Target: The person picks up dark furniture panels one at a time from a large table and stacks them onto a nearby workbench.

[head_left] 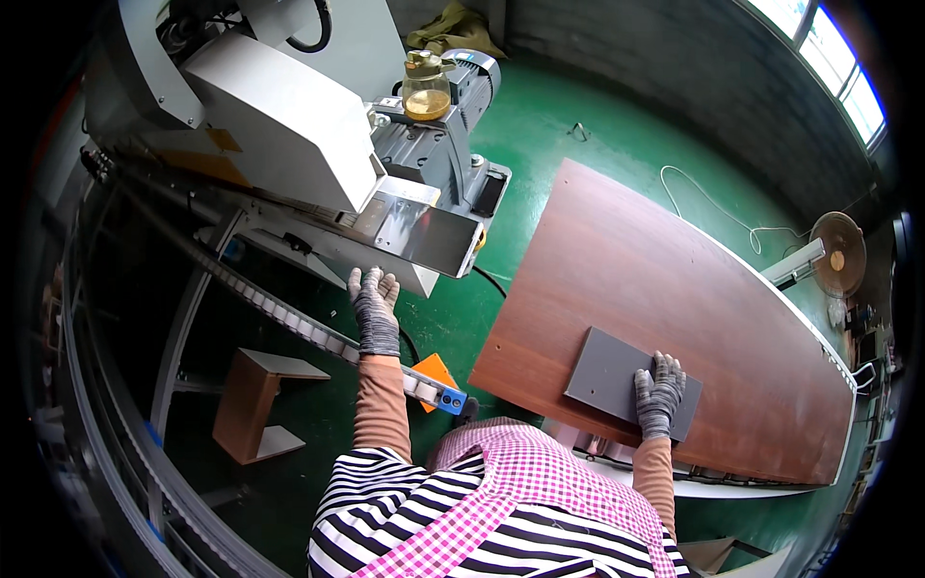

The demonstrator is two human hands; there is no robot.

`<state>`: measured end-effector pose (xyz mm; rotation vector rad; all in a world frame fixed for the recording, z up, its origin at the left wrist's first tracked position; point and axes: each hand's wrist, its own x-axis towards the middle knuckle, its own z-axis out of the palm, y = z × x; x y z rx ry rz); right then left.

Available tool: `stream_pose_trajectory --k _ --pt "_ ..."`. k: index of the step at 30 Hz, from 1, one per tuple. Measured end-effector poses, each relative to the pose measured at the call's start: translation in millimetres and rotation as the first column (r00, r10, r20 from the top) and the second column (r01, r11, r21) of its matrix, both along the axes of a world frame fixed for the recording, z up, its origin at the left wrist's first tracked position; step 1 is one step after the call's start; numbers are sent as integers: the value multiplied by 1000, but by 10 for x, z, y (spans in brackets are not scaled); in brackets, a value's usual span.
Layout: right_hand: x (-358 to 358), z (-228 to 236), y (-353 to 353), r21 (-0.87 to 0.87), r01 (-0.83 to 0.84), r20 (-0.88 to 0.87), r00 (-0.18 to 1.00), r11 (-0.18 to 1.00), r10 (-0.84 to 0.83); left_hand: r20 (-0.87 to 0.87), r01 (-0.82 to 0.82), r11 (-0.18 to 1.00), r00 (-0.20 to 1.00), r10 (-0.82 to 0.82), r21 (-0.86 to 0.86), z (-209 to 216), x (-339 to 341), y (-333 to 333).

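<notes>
My left hand (374, 310), in a grey knit glove, reaches forward with its fingers stretched out and holds nothing. Just beyond its fingertips is the metal end plate (445, 238) of a large white machine (289, 116); whether they touch cannot be told. My right hand (660, 397), gloved the same way, rests with fingers extended on a flat dark grey rectangular panel (605, 374). That panel lies near the close edge of a big reddish-brown wooden board (617, 260) to my right.
A roller rail (289, 316) with a blue end cap runs beside my left forearm. Below it a brown open-sided box piece (241, 409) stands on the green floor (540, 116). A jug (427, 89) sits on the machine's motor unit. A fan (838, 254) stands far right.
</notes>
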<state>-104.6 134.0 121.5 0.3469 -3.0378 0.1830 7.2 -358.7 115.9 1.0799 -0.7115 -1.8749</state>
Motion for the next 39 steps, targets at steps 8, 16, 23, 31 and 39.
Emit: stream_pose_trajectory --k 8,16,23,31,39 --pt "9 -44 25 -8 11 0 1000 1000 -11 -13 -20 999 1000 20 39 -73 64 -204" --pt "-3 -89 56 -10 -5 -28 1000 1000 5 7 -38 999 999 38 25 -149 102 -604" --pt "-9 -99 50 -19 -11 -48 999 1000 10 61 -20 999 998 18 35 -188 43 -990" --pt "18 -57 22 -12 -23 -32 999 1000 23 186 -79 996 980 69 48 -249 -170 -1264" --pt "28 -47 29 -6 -20 -4 1000 1000 20 441 -119 993 890 115 -19 -560 -447 -1490"
